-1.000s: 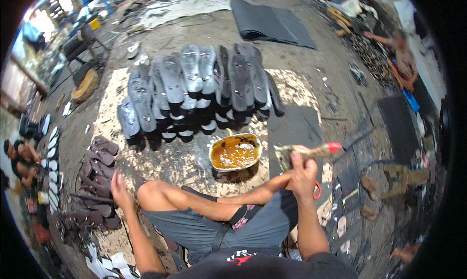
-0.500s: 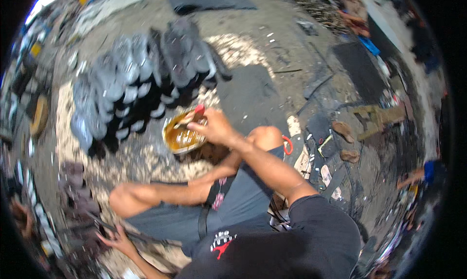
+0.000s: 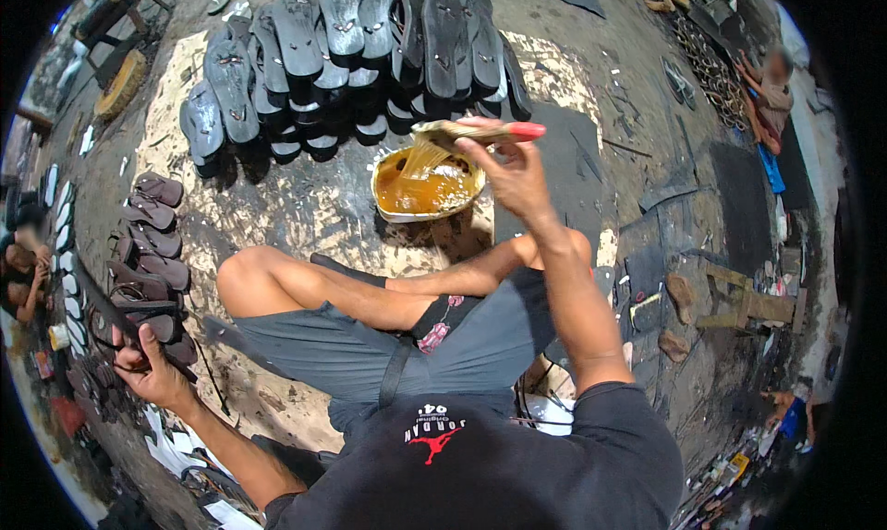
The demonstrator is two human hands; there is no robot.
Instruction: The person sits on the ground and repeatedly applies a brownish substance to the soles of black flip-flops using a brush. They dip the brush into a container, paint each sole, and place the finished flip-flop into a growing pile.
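Observation:
My right hand (image 3: pixel 514 174) is closed round a brush (image 3: pixel 480 134) with a red handle end. The brush is held tilted above an open tub (image 3: pixel 429 218) of amber, glue-like liquid, and sticky strands hang from its bristles into the tub. Off to the left, my left hand (image 3: pixel 157 371) grips a dark, flat, strip-like piece (image 3: pixel 94 294), seen nearly edge-on; it looks like a sandal sole, but its full shape is hidden. Brown sandals (image 3: pixel 159 243) stand in a row close to that hand.
Stacked black flip-flops (image 3: pixel 300 40) fill the far side beyond the tub. A dark sheet (image 3: pixel 565 160) lies right of it. A small wooden stool (image 3: pixel 748 294) and brown lumps (image 3: pixel 679 299) are farther right. Other people sit at the far left and far right edges.
The brush has risen out of the tub, now trailing strands of liquid. My left hand has come up beside the brown sandals with the dark piece. The whole view has shifted.

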